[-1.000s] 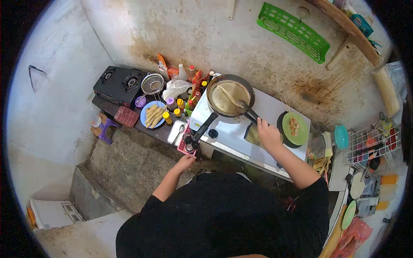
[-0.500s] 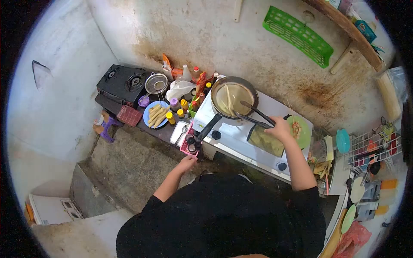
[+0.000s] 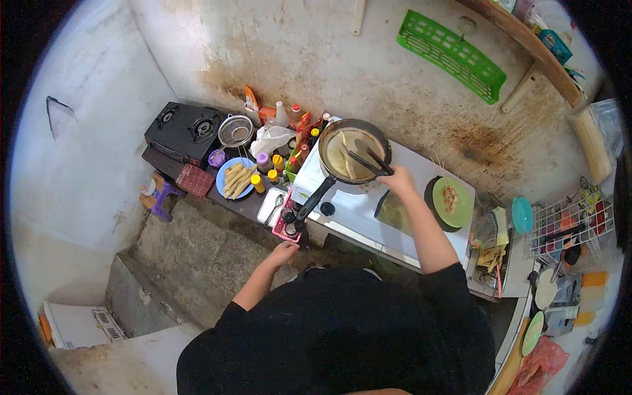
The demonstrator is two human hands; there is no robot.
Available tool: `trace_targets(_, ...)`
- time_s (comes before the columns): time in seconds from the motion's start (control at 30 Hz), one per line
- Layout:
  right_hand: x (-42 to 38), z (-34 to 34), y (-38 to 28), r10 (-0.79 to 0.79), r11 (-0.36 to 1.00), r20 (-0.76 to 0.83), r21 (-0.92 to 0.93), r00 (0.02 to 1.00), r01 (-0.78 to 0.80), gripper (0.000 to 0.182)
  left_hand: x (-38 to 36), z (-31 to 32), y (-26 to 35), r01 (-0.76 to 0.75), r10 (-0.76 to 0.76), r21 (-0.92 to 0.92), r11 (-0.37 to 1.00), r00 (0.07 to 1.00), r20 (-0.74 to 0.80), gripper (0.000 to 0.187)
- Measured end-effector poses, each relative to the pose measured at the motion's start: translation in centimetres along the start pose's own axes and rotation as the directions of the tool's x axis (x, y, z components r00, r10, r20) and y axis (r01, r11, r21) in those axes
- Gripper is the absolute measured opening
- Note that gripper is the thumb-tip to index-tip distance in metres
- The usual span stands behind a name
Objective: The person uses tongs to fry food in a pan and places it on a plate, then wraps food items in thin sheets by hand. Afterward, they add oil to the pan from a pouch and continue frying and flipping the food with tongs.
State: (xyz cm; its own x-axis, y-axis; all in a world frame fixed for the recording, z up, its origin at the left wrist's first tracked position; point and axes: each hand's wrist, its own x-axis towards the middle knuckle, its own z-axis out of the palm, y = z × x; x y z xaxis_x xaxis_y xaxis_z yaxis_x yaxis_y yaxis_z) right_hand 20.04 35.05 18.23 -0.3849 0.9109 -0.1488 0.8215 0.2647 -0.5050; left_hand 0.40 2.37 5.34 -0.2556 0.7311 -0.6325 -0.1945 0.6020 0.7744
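Observation:
My right hand (image 3: 397, 179) is closed around a pair of black tongs (image 3: 370, 164), reaching over the frying pan (image 3: 364, 126) from the right. The tongs' tips are down in the pan, beside a long pale roll (image 3: 347, 155) lying in oil. The pan sits on a white stove (image 3: 355, 204), its black handle (image 3: 318, 197) angled toward me. My left hand (image 3: 284, 253) hangs low with fingers curled together, just in front of a pink basket (image 3: 288, 237) holding small jars. Nothing shows sticking out of that hand.
On the left, a blue plate (image 3: 246, 189) carries several pale rolls, among seasoning bottles (image 3: 263, 161). A strainer (image 3: 236, 131) and a black two-burner stove (image 3: 181, 130) stand behind. A green plate (image 3: 465, 197) with food sits at the stove's right end, near a wire rack (image 3: 559, 230).
My right hand with the tongs has moved left and up, bringing the tips farther into the pan beside the roll. My left hand has stayed nearly still. The view has shifted slightly.

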Motion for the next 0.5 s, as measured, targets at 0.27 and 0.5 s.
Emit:
trace_targets(0.27, -1.0, 1.1, -4.9, -0.25, 0.876, -0.146, -0.456, 0.957, 0.159, 0.036, 1.7, -0.9, -2.0, -0.017, 0.018, 0.061, 0.998, 1.0, -0.025, 0.024)
trace_targets(0.5, -2.7, 1.7, -3.8, -0.662, 0.579, -0.114, -0.706, 0.741, 0.408, 0.037, -0.2, -1.0, -2.5, 0.06, -0.055, 0.056, 0.997, 0.995, -0.081, 0.022)
